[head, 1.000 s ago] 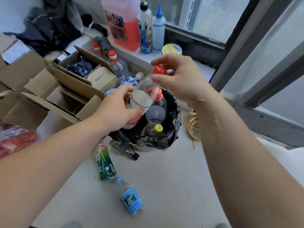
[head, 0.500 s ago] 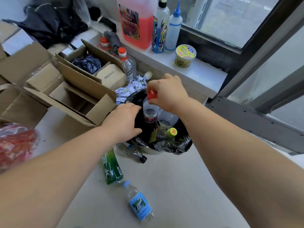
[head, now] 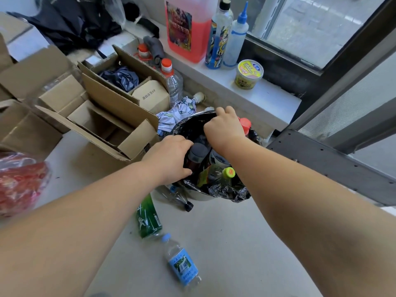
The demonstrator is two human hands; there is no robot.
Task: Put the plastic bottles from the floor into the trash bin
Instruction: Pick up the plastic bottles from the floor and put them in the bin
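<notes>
The trash bin [head: 227, 192], lined with a black bag, stands below the window sill and holds several bottles, among them one with a yellow-green cap [head: 228, 173] and one with a red cap [head: 245, 124]. My left hand [head: 171, 159] is at the bin's left rim, fingers curled round a dark bottle with a grey end [head: 197, 151]. My right hand [head: 225, 127] reaches into the far side of the bin, fingers curled down; what they hold is hidden. On the floor lie a green-labelled bottle [head: 149, 219], a blue-labelled water bottle [head: 182, 264] and a clear black-capped bottle [head: 179, 197].
Open cardboard boxes [head: 120, 125] crowd the left of the bin. Two orange-capped water jugs [head: 172, 82] stand behind them. The sill carries a pink jug [head: 186, 28], spray bottles and a yellow cup [head: 248, 73]. A red bag [head: 19, 183] lies far left, a metal frame [head: 321, 159] on the right.
Both hands have gone down from above the bin into it with the red-capped bottle. My right hand has moved to the bin's far side. The camera has moved closer.
</notes>
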